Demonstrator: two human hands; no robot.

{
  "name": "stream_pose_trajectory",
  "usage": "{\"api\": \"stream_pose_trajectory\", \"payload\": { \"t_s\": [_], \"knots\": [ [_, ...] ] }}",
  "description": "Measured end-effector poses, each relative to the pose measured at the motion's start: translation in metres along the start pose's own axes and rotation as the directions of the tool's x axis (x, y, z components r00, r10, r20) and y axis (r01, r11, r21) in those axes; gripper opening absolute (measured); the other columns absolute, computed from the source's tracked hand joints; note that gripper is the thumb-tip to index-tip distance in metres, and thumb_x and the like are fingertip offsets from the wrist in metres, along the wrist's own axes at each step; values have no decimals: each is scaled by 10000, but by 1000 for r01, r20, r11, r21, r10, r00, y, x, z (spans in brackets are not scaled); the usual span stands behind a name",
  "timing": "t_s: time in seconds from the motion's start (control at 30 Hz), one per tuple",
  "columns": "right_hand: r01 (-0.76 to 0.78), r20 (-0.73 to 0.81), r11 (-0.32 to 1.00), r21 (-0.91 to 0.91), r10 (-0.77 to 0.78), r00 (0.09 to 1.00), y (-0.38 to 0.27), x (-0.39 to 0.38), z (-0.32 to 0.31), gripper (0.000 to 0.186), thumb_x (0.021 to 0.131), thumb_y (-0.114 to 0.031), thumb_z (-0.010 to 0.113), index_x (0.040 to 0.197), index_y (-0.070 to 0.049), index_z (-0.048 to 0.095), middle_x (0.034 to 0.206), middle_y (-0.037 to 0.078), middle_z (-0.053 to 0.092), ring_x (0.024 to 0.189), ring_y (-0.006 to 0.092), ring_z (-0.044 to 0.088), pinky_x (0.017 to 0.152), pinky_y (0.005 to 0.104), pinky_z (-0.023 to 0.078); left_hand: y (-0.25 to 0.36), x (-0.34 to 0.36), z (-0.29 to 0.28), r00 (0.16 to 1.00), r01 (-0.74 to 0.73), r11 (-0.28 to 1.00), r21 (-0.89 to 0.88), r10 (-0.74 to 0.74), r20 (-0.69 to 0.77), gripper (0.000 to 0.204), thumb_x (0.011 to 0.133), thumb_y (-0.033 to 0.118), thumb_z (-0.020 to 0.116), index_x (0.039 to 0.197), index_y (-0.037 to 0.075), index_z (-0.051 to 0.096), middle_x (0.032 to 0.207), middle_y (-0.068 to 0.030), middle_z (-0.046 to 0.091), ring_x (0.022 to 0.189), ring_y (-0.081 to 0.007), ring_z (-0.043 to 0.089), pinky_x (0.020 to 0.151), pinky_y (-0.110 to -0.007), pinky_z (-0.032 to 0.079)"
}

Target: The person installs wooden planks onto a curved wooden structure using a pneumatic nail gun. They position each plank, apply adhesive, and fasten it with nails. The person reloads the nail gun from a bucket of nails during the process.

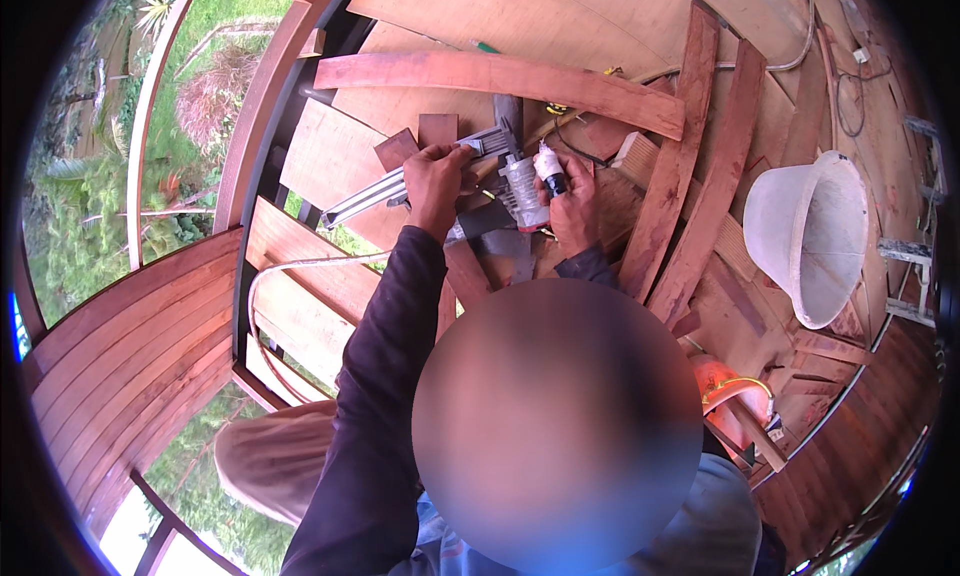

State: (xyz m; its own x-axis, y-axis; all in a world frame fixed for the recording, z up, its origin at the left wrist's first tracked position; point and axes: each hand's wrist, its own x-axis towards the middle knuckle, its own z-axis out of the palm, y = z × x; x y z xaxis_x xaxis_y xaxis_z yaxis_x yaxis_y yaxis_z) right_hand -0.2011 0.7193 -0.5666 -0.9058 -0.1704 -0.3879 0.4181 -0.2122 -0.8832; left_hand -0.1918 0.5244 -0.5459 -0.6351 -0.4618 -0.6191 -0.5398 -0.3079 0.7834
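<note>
A silver and dark nail gun (521,194) lies among boards in front of me, its long metal magazine (365,198) stretching to the left. My left hand (436,188) is closed on the magazine near the gun's nose, fingers pinched together. Just right of the gun's body, my right hand (574,208) grips a small white-and-black bottle (549,168), its narrow end pointing away from me. The bottle is close beside the gun; whether they touch I cannot tell. Two small brown wood squares (438,129) lie beyond my left hand.
A curved reddish plank (500,73) spans the work beyond my hands. Two long boards (705,191) slant at the right. Farther right is a whitish tub (800,231), with an orange bucket (735,391) nearer. A hose (262,306) runs at left, beside open framing above greenery.
</note>
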Motion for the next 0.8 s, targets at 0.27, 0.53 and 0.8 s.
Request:
{"api": "stream_pose_trajectory", "payload": {
  "t_s": [0.27, 0.53, 0.8],
  "knots": [
    [14, 46, 999, -36, -12, 999, 0, 5, -2, 206, 932, 58, 528, 1084, -13, 648, 909, -9, 627, 799, 46, 575, 679, 201, 470, 7, -1, 6, 999, -23, 995, 94, 21, 26, 206, 904, 103, 712, 993, -81, 683, 805, -131, 712, 607, -181, 695, 519, -302, 588],
    [83, -5, 994, -70, -84, 996, -4, -4, 3, 217, 924, 59, 529, 1085, -4, 662, 906, -12, 623, 793, 59, 582, 713, 207, 479, 4, 5, -31, 987, -101, 988, 118, 84, 138, 190, 928, 114, 688, 969, -70, 662, 791, -117, 688, 605, -186, 686, 516, -305, 583],
    [233, 122, 902, -363, -202, 972, -6, -12, 5, 219, 892, 13, 594, 1098, -2, 666, 910, 44, 671, 818, 106, 620, 728, 273, 504, 9, 6, -40, 966, -46, 995, 88, 22, 259, 180, 947, 129, 656, 991, -45, 663, 829, -138, 714, 624, -203, 704, 522, -315, 583]
  ]
}}
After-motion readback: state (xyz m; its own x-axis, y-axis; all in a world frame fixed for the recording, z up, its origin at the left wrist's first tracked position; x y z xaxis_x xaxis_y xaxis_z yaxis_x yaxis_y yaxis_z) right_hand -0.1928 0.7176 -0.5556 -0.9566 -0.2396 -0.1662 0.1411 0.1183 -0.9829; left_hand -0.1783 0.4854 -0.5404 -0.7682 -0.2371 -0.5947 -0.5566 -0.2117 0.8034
